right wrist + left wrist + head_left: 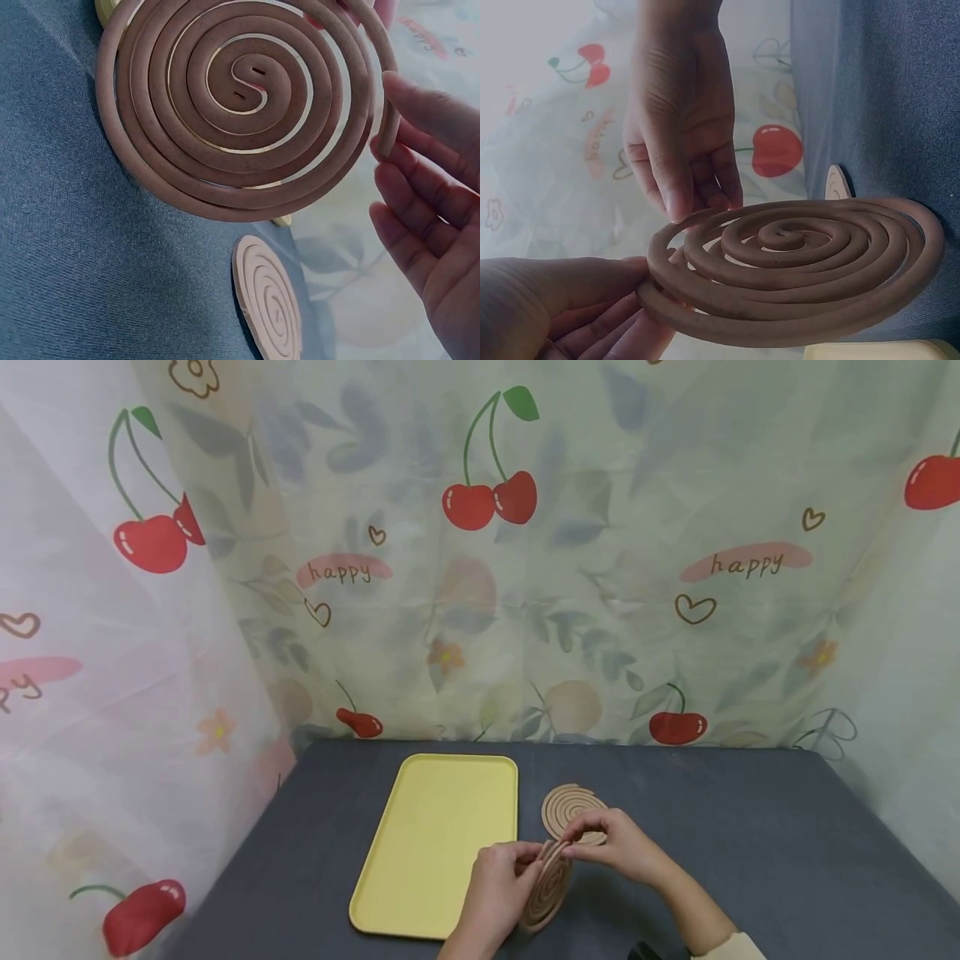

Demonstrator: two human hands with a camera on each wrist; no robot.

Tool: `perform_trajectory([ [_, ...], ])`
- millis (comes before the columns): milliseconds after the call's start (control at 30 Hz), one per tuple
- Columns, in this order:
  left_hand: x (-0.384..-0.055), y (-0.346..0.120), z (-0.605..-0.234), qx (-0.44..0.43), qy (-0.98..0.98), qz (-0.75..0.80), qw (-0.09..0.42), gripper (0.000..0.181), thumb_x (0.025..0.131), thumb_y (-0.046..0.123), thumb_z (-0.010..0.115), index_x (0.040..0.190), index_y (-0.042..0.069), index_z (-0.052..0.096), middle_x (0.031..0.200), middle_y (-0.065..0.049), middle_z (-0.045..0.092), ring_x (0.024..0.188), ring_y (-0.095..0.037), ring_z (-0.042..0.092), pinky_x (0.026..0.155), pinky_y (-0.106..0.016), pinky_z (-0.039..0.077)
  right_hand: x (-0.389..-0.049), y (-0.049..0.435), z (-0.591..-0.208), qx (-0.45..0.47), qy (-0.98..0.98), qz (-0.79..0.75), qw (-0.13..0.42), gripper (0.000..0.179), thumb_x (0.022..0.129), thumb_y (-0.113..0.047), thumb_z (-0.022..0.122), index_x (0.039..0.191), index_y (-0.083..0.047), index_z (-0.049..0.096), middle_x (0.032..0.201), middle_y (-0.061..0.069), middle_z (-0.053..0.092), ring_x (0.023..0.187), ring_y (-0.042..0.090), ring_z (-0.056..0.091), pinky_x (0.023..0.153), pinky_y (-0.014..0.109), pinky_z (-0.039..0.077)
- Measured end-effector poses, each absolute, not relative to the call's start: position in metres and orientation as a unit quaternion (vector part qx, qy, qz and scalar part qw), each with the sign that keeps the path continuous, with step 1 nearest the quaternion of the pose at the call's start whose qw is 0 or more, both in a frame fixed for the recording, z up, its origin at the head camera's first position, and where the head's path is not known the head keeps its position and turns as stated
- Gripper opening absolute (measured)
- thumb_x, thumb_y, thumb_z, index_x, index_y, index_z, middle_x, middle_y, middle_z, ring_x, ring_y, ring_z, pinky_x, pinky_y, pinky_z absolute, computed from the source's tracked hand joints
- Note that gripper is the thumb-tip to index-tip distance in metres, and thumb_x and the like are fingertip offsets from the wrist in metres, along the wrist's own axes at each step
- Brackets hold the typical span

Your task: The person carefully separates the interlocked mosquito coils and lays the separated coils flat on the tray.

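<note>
A brown mosquito coil [550, 893] is held up on edge over the dark table, between both hands. My left hand [498, 881] pinches its outer ring between thumb and fingers. On the other side, my right hand [622, 843] pinches the free outer end of the spiral with thumb and fingertips. The right wrist view shows the coil [251, 180] face-on, with two small slots at its centre and gaps between its rings. In the left wrist view the rings of the coil [742, 330] stand slightly apart. Another coil [561, 802] lies flat on the table beyond the right hand.
A yellow rectangular tray [438, 835] lies on the dark table [750, 835], left of the coils. Behind the table hangs a curtain [600, 610] printed with cherries. Part of a small black object [643, 952] shows at the bottom edge near the right sleeve [731, 947].
</note>
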State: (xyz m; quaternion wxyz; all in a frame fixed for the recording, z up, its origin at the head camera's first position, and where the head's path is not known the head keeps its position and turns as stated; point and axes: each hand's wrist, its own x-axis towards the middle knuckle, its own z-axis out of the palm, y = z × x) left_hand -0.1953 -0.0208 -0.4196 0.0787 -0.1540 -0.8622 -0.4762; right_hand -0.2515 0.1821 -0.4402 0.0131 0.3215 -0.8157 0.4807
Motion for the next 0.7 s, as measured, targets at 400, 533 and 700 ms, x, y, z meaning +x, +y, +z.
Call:
perform_trajectory([
  [400, -0.196, -0.02, -0.421, -0.151, -0.869, -0.463, 0.094, 0.013, 0.08, 0.004, 0.068, 0.091, 0.002, 0.074, 0.075, -0.003, 0.072, 0.061, -0.001, 0.062, 0.052, -0.014, 0.046, -0.256, 0.183, -0.444, 0.311, -0.806, 0.503, -0.023, 0.016, 0.08, -0.019, 0.072, 0.088, -0.006, 0.069, 0.082, 0.006, 0.067, 0.078, 0.001, 0.059, 0.071, 0.025, 0.051],
  [533, -0.197, -0.019, -0.421, -0.147, -0.872, -0.456, 0.097, 0.013, 0.08, 0.004, 0.068, 0.092, 0.002, 0.074, 0.074, -0.003, 0.072, 0.061, 0.0, 0.061, 0.052, -0.013, 0.045, -0.257, 0.183, -0.447, 0.295, -0.804, 0.514, -0.043, 0.019, 0.08, -0.018, 0.072, 0.09, -0.003, 0.067, 0.085, 0.01, 0.065, 0.078, 0.001, 0.06, 0.069, 0.025, 0.052],
  [700, -0.198, -0.019, -0.42, -0.14, -0.876, -0.452, 0.095, 0.013, 0.081, 0.004, 0.068, 0.093, 0.001, 0.073, 0.075, -0.004, 0.071, 0.061, 0.001, 0.06, 0.052, -0.013, 0.045, -0.257, 0.183, -0.451, 0.288, -0.8, 0.524, -0.053, 0.021, 0.081, -0.017, 0.071, 0.093, -0.001, 0.066, 0.086, 0.012, 0.064, 0.077, 0.002, 0.06, 0.066, 0.025, 0.053],
])
